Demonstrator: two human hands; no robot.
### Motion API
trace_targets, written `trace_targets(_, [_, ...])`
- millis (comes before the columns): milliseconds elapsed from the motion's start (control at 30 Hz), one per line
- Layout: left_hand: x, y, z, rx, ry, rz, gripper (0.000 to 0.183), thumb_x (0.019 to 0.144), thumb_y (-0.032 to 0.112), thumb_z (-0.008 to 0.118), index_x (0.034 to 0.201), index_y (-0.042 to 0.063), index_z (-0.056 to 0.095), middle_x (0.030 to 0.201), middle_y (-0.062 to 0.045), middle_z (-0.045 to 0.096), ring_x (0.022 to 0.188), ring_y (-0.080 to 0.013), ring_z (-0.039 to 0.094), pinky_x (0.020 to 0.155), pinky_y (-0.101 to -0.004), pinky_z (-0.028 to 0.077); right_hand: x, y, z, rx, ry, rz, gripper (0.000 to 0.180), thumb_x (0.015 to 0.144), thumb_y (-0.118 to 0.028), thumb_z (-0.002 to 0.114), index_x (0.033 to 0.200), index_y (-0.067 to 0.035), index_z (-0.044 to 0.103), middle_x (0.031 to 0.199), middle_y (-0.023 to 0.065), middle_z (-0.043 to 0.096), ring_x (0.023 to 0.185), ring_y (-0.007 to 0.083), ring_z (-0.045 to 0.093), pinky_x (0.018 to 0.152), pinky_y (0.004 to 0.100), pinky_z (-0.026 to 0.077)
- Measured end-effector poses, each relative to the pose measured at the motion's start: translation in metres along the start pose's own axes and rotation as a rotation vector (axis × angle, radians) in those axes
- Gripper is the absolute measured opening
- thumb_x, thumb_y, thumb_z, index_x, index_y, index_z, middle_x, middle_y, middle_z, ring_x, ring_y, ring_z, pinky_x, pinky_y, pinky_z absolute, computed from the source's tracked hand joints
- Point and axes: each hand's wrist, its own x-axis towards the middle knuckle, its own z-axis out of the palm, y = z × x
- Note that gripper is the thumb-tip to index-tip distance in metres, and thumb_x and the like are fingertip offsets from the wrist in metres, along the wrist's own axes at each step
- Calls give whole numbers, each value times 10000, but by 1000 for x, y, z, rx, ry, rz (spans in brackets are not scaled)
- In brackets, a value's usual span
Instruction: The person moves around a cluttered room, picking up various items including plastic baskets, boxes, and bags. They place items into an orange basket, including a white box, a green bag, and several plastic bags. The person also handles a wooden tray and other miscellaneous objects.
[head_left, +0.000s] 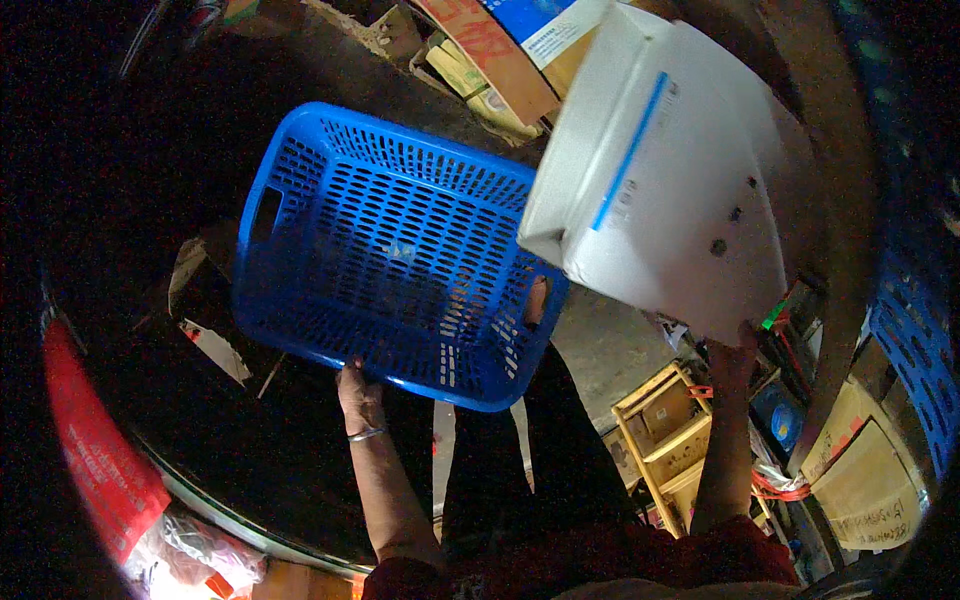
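Observation:
A blue perforated plastic basket (390, 251) hangs tilted in front of me, its open side facing up and nothing seen inside but a small light patch on its bottom. My left hand (360, 394) grips the near rim, thumb over the edge and fingers hidden beneath. On the right, a white polystyrene foam box (675, 180) is held tilted, with a strip of blue tape and a few dark spots on its side. It overlaps the basket's right corner. My right hand (731, 352) is at the box's lower edge, gripping it, though its fingers are in shadow.
Cardboard boxes (495, 60) stand beyond the basket. A wooden slatted frame (667, 442) lies by my right arm, with a carton (862, 480) and another blue perforated basket (911, 360) at far right. Red sheeting (97, 450) and plastic bags (210, 551) are at lower left.

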Motion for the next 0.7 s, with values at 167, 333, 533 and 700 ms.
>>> trace_targets(167, [-1, -1, 1, 2, 1, -9, 330, 757, 14, 500, 1082, 2, 553, 1052, -112, 586, 938, -299, 579, 886, -488, 482, 22, -12, -24, 26, 49, 89, 679, 791, -158, 611, 1375, -8, 299, 1357, 123, 402, 1254, 282, 393, 1071, 431, 323])
trace_targets(333, [-5, -12, 0, 177, -96, 109, 323, 774, 56, 531, 1092, 3, 548, 1083, -98, 577, 996, -288, 553, 900, -478, 474, -13, -15, -116, 8, 37, 206, 637, 753, -142, 629, 1322, -19, 371, 1295, 106, 453, 1180, 271, 444, 994, 416, 379])
trace_targets(533, [-1, -26, -5, 137, -119, 56, 423, 929, 289, 398, 1226, 9, 508, 1222, -134, 552, 1083, -292, 528, 950, -442, 430, -90, -8, -237, -56, -55, 413, 591, 708, -123, 650, 1259, -32, 457, 1220, 85, 515, 1093, 258, 505, 900, 397, 445])
trace_targets(700, [23, -32, -23, 27, -133, 59, 394, 720, 59, 549, 1107, -17, 538, 1098, -97, 572, 990, -292, 545, 935, -482, 443, -114, 7, -296, -59, -125, 477, 558, 670, -107, 668, 1206, -43, 529, 1158, 68, 566, 1019, 247, 556, 822, 381, 501])
